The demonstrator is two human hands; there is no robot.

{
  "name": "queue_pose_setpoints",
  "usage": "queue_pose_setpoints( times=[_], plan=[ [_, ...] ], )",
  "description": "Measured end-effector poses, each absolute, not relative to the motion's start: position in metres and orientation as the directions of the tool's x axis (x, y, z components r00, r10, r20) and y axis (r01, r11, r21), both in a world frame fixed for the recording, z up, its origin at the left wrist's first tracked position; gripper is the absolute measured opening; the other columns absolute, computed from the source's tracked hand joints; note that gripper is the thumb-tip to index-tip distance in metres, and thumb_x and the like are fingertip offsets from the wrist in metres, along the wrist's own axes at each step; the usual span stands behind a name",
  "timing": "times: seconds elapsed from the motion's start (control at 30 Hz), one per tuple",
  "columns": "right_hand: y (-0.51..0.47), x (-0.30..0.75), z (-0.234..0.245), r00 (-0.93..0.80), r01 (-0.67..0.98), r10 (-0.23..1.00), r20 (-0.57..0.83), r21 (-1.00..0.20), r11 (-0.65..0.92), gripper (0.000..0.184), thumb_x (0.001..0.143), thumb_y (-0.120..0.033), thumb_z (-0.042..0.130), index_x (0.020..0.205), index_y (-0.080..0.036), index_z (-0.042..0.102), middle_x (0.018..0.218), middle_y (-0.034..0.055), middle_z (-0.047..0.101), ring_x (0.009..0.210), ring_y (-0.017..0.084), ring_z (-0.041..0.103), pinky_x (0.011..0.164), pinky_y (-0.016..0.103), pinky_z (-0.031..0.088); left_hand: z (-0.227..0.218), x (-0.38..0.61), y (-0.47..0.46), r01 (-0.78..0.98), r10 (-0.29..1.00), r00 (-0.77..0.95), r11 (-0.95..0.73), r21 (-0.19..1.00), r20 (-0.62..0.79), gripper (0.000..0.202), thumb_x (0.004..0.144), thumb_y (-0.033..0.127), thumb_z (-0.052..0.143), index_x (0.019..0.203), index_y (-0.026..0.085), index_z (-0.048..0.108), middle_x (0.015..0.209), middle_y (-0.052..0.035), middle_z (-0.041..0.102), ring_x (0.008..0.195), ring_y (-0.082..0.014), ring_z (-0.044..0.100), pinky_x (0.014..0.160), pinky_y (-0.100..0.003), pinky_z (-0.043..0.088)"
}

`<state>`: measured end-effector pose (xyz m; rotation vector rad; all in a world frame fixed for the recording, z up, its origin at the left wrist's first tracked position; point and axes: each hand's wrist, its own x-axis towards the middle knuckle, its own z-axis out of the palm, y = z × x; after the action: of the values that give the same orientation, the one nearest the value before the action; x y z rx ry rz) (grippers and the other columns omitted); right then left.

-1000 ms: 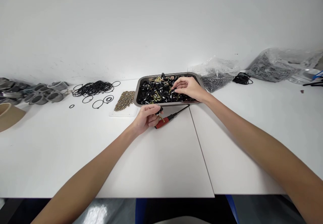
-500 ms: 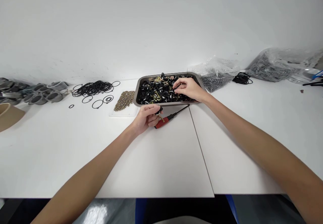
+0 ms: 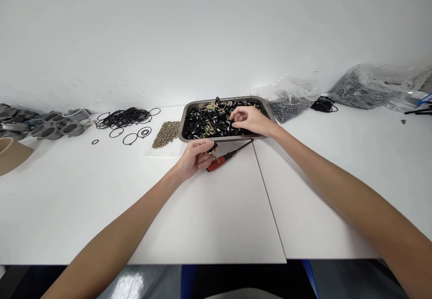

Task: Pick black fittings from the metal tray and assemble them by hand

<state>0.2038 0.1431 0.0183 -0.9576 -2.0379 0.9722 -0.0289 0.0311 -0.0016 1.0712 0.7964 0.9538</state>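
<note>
Black-and-gold part (image 3: 213,149), red-and-black screwdriver (image 3: 230,155)

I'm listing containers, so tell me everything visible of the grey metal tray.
The grey, metal-looking tray is a shallow rectangle with rounded corners and raised rim, flat on the white table near the pale wall. Heaped in it are small black parts and brass-coloured bits. The person's right hand is over its right half, close to the parts; whether it touches the tray is unclear. A clear plastic bag of dark pieces sits by its right end.

No lettering, label, brand, number or sign can be read on anything in view.
</note>
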Motion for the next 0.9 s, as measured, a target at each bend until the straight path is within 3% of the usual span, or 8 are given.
queue_pose_setpoints(
  times=[0.27,0.7,0.9],
  plan=[
    [0.1436,0.2036,0.0179,-0.507,0.333,0.819,0.269,-0.815,0.474,0.015,0.071,-0.014,0.065,0.086,-0.015,0.065,0.075,0.0014,0.055,0.068,0.013,0.050,0.062,0.027,0.039,-0.0037,-0.0285,0.0319,-0.244,0.917,0.394,0.175,0.954,-0.068,0.034,0.087,0.041,0.073,0.080,0.009,0.065,0.052,0.0056,0.015,0.042,-0.0054,0.014,0.040,-0.017,0.018],
    [0.1418,0.2045,0.0190,-0.518,0.316,0.826,0.221,-0.848,0.425,0.018,0.080,-0.012,0.057,0.095,-0.014,0.066,0.077,0.0020,0.055,0.069,0.013,0.051,0.063,0.026,0.039,-0.0037,-0.0282,0.0316,-0.243,0.915,0.398,0.170,0.955,-0.061,0.034,0.087,0.041,0.073,0.080,0.009,0.065,0.050,0.0055,0.016,0.041,-0.0053,0.013,0.039,-0.018,0.018],
    [0.1390,0.2043,0.0231,-0.497,0.292,0.854,0.156,-0.896,0.333,0.017,0.084,-0.010,0.051,0.094,-0.015,0.063,0.069,0.0003,0.049,0.061,0.012,0.045,0.056,0.025,0.033,-0.0042,-0.0286,0.0327,-0.240,0.919,0.388,0.170,0.956,-0.066,0.035,0.086,0.042,0.074,0.080,0.009,0.065,0.050,0.0056,0.015,0.041,-0.0054,0.013,0.039,-0.018,0.018]
  ],
)
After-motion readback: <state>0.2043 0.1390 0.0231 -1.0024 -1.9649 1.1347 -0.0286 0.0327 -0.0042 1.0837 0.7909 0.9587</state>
